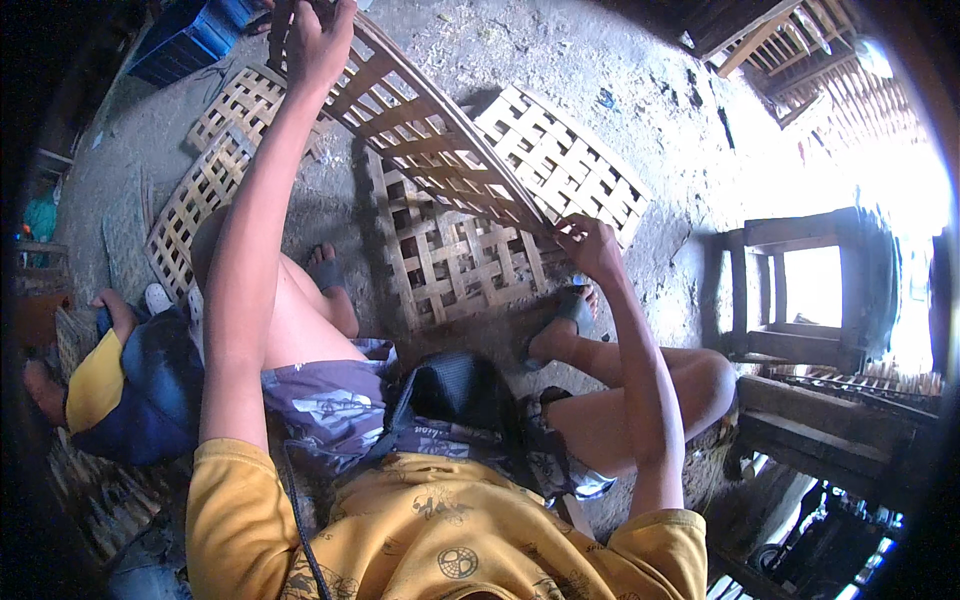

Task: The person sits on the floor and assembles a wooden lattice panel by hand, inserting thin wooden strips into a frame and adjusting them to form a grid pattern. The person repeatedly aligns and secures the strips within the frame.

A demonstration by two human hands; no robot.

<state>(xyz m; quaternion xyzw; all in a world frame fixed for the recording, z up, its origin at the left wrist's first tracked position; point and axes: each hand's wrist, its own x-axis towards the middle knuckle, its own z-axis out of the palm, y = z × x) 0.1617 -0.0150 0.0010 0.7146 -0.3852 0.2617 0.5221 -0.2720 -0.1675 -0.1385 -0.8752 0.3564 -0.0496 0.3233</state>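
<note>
I hold a long woven bamboo panel [410,115] with a slatted edge, raised on a slant over the floor. My left hand [322,45] grips its upper left end, fingers partly cut off by the top edge of the picture. My right hand [590,245] pinches its lower right corner. Below it, an open-weave bamboo panel [460,265] lies between my feet, partly covered by the raised one. Just beyond, a lighter woven panel [565,150] rests on the floor.
More woven panels [205,200] lie to the left, near a seated person in a dark and yellow shirt [150,385]. A blue crate [190,42] stands at the far left. On the right are a wooden stool-like frame [790,345] and a heavy wooden bench [820,430].
</note>
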